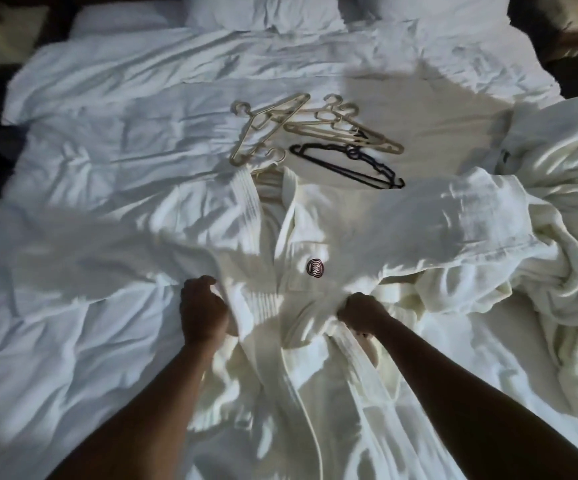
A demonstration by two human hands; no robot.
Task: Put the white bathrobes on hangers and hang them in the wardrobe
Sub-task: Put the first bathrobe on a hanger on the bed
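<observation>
A white bathrobe [343, 233] lies spread face up on the bed, collar away from me, with a dark round logo [316, 268] on its chest pocket. A cream hanger [270, 168] sits inside its collar, its hook sticking out. My left hand [202, 310] grips the robe's left front edge at waist height. My right hand [362, 315] grips bunched fabric and the belt at the robe's right waist. More white bathrobe fabric [550, 188] is heaped at the right of the bed.
Several loose cream hangers [315, 124] and a black hanger [349, 166] lie on the white duvet [107, 150] beyond the robe's collar. Pillows [263, 10] sit at the bed's head. Dark floor borders the bed at left and far right.
</observation>
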